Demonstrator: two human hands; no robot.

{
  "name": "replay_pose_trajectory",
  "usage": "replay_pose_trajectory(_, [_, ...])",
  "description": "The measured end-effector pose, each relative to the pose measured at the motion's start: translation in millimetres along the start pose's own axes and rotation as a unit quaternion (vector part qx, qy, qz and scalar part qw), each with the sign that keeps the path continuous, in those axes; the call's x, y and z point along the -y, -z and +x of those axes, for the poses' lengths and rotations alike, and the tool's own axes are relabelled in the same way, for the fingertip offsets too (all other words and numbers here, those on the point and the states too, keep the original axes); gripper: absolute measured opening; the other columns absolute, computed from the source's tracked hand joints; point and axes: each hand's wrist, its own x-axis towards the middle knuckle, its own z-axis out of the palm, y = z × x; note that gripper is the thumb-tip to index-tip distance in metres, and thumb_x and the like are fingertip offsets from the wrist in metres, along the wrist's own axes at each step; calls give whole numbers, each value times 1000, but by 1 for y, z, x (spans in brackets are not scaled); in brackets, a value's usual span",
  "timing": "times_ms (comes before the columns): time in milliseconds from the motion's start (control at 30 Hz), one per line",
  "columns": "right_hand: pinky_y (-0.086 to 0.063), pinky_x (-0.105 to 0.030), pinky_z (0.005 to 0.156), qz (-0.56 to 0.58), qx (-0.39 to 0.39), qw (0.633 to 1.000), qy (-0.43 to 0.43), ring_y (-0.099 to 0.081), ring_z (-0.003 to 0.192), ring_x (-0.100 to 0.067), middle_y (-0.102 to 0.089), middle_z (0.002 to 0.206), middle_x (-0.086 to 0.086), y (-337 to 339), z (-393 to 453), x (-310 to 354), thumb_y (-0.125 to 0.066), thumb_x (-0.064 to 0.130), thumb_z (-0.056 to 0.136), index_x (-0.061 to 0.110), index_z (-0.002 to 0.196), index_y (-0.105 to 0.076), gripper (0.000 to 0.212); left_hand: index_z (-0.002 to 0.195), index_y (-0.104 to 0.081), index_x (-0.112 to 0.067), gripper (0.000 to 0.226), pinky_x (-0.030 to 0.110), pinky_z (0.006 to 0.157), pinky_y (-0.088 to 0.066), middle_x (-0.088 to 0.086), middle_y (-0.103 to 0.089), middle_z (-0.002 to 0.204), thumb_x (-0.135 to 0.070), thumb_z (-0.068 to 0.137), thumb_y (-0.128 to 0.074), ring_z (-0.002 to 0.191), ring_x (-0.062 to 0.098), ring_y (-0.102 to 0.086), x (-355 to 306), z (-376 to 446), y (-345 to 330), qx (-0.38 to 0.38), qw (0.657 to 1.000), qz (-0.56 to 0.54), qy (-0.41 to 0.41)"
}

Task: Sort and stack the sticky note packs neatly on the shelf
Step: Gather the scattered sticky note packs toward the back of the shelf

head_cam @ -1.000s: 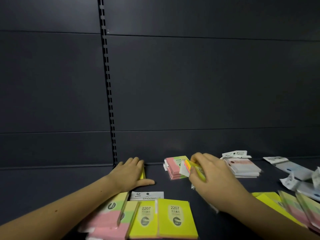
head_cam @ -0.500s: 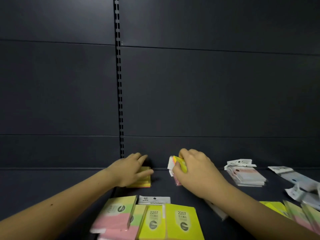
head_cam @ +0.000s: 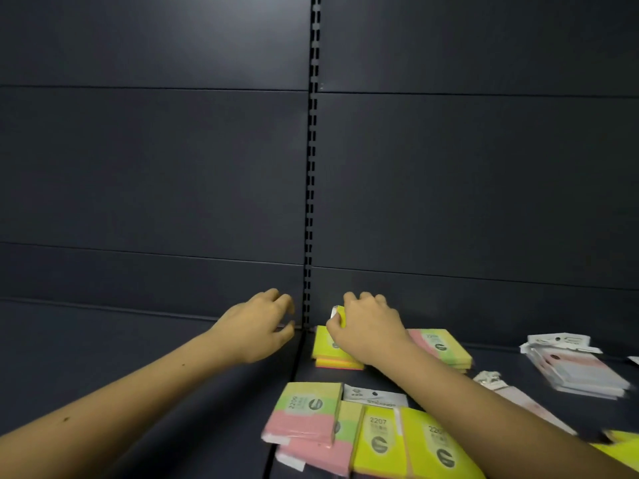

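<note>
My right hand (head_cam: 368, 328) grips a small yellow sticky note pack (head_cam: 338, 315) and holds it over a yellow pack stack (head_cam: 326, 350) near the shelf's back wall. My left hand (head_cam: 257, 328) hovers just left of that stack with loosely curled fingers and nothing in it. A pink-and-green pack stack (head_cam: 446, 347) lies right of my right wrist. Near the front edge lie a pink-green pack marked 2209 (head_cam: 304, 411) and yellow packs marked 2207 (head_cam: 378, 440).
White-carded flat packs (head_cam: 574, 368) are piled at the right. More loose packs lie under my right forearm and at the lower right corner (head_cam: 622, 440). A slotted upright (head_cam: 311, 167) divides the dark back wall. The dark shelf (head_cam: 138, 357) extends to the left.
The view has shifted left. My right hand has carried its small yellow pack left over the yellow stack. My left hand has lifted off that stack and drawn away to its left.
</note>
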Motion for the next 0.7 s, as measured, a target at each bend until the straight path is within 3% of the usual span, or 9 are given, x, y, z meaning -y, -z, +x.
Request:
replay_pose_trajectory(200, [-40, -42, 75, -46, 12, 999, -16, -48, 109, -34, -55, 115, -13, -26, 14, 13, -37, 43, 90, 10, 118, -52, 45, 114, -49, -25, 28, 39, 87, -49, -4, -50, 116, -44, 94, -41, 107, 18, -54, 9, -13, -1, -4, 1000, -24, 8])
replay_pose_trajectory(567, [-37, -46, 86, -102, 39, 994, -24, -44, 113, -35, -54, 125, -15, -59, 13, 23, -30, 49, 94, 12, 125, -46, 50, 112, -51, -25, 28, 39, 85, -49, -5, -51, 114, -43, 93, -42, 104, 17, -55, 12, -21, -6, 5, 999, -47, 5])
replay_pose_trajectory(700, [-35, -49, 91, -100, 59, 993, -34, -40, 119, -35, -49, 132, -15, -61, 13, 22, -22, 62, 94, 15, 132, -41, 63, 111, -53, -25, 27, 38, 84, -50, -6, -52, 112, -42, 93, -42, 102, 17, -56, 5, -23, -9, 6, 998, -57, 0])
